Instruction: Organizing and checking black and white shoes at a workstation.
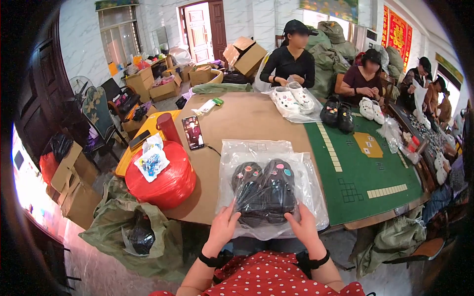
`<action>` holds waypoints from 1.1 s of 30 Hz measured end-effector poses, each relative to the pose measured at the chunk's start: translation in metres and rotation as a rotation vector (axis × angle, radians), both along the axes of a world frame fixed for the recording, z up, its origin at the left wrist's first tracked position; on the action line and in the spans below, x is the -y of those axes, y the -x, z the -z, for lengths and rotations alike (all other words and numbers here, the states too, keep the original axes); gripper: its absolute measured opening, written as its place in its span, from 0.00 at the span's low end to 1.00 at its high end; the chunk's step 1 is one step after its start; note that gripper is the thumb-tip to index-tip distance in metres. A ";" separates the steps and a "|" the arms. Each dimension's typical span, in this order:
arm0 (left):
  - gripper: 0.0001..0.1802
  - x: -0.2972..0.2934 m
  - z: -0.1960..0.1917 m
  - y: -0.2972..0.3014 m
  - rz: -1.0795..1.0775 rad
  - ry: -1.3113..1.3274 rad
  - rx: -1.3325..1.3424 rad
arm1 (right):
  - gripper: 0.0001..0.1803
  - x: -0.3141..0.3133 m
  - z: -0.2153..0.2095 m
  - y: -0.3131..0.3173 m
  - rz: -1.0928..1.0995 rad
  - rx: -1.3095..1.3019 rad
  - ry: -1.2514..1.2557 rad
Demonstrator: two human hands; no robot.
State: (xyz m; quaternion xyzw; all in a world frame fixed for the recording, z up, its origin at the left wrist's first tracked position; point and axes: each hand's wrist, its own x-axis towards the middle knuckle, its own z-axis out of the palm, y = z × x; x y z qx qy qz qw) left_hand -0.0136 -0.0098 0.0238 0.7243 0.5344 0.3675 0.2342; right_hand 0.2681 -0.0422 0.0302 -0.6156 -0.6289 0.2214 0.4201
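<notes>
A pair of black clogs (pixel 276 197) with colourful charms lies inside a clear plastic bag (pixel 305 170) at the table's front edge. My left hand (pixel 224 226) grips the bag's near left side, thumb on top. On its near right side my right hand (pixel 303 224) holds it the same way. Beneath the bagged clogs lie more clear plastic bags (pixel 247 146), flat on the brown tabletop (pixel 237 116). The undersides of both hands are hidden.
A large red roll of plastic twine (pixel 165 185), a propped phone (pixel 192 132) and a red cylinder (pixel 168 128) stand left. An open green sack (pixel 106 224) sits on the floor. Right, a green mat (pixel 340 197) bears black clogs (pixel 337 114); white clogs (pixel 294 98) lie near co-workers.
</notes>
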 end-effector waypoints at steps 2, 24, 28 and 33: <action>0.33 0.004 -0.004 0.002 0.004 0.098 0.025 | 0.37 0.004 0.002 -0.007 0.025 0.054 0.001; 0.54 0.039 -0.037 -0.021 0.375 -0.217 -0.473 | 0.24 0.047 -0.005 -0.042 0.116 -0.407 0.019; 0.50 0.031 -0.025 -0.019 0.337 -0.367 -0.537 | 0.24 0.047 -0.008 -0.046 0.120 -0.453 0.022; 0.43 0.029 -0.030 -0.012 0.350 -0.364 -0.510 | 0.23 0.048 -0.014 -0.049 0.110 -0.400 0.023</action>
